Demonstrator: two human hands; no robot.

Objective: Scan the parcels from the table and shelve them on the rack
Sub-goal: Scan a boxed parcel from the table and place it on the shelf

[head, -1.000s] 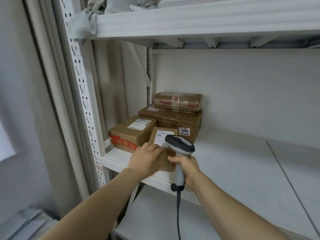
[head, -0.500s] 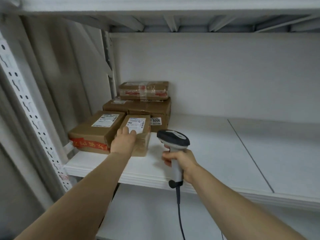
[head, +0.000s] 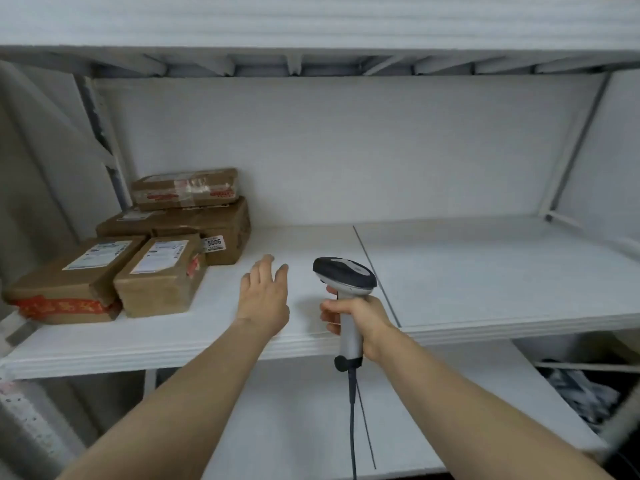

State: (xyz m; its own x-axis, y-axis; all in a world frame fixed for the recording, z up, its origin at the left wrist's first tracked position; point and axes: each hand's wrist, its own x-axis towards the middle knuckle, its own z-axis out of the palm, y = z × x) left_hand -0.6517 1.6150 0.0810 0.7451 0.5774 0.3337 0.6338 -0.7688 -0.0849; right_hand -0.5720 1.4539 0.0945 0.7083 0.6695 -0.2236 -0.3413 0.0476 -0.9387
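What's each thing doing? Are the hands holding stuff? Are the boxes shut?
Left hand: open, empty.
Right hand: grips scanner.
Scanner: upright, cord hanging.
Small parcel: closed, label up, on shelf.
Wide parcel: closed, beside it.
Flat parcel: taped, atop 5006 parcel.

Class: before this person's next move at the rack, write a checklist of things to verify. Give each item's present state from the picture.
1. Is the left hand free? ok: open, holding nothing, apart from the small parcel.
2. Is the small parcel set down? ok: flat on the shelf, label up, beside the larger parcel.
3. Is the scanner secure? ok: the right hand grips its handle.
4. Is there room for more parcels? ok: bare shelf to the right.
5. Has the small parcel been scanned? cannot tell.
6. Is the cable unsnagged? cannot tell: it leaves the frame.
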